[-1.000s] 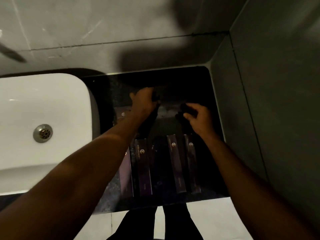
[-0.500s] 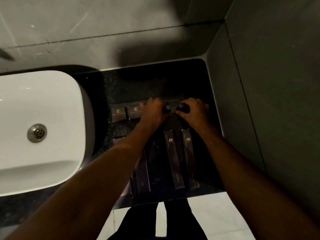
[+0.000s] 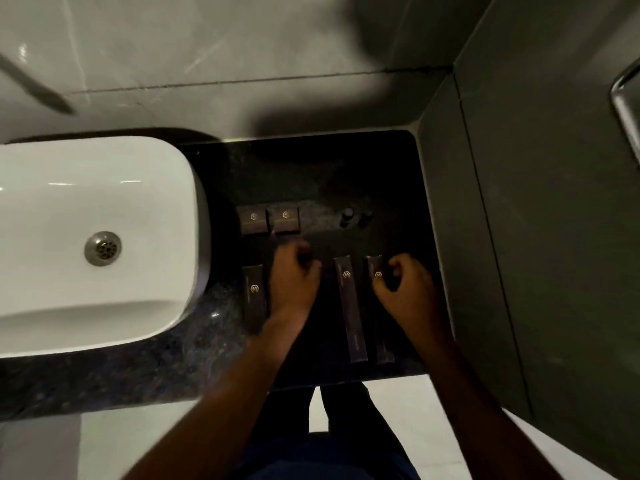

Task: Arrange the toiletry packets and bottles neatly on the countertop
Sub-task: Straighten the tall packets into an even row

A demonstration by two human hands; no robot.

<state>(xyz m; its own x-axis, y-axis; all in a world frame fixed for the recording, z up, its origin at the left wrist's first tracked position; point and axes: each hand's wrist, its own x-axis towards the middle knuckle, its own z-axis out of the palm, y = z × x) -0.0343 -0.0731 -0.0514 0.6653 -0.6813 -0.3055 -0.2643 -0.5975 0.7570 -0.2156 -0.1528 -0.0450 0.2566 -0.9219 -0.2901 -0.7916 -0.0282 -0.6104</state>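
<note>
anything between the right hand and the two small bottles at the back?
Nothing visible. The right hand sits over the rightmost long packet; bare dark countertop lies between it and the two bottles.

Landmark: sink (image 3: pixel 97 237), at table (image 3: pixel 311 168) left.
- Bare dark strip behind small boxes (image 3: pixel 269 220) and two bottles (image 3: pixel 355 216), up to back wall: open.
- Gap between boxes and bottles: passable.
- Far side from sink: side wall (image 3: pixel 519 237) blocks.
- Long packets (image 3: pixel 349 306) lie lengthwise, narrow lanes between.
- Left hand (image 3: pixel 294 282), right hand (image 3: pixel 405 289) occupy two lanes.
</note>
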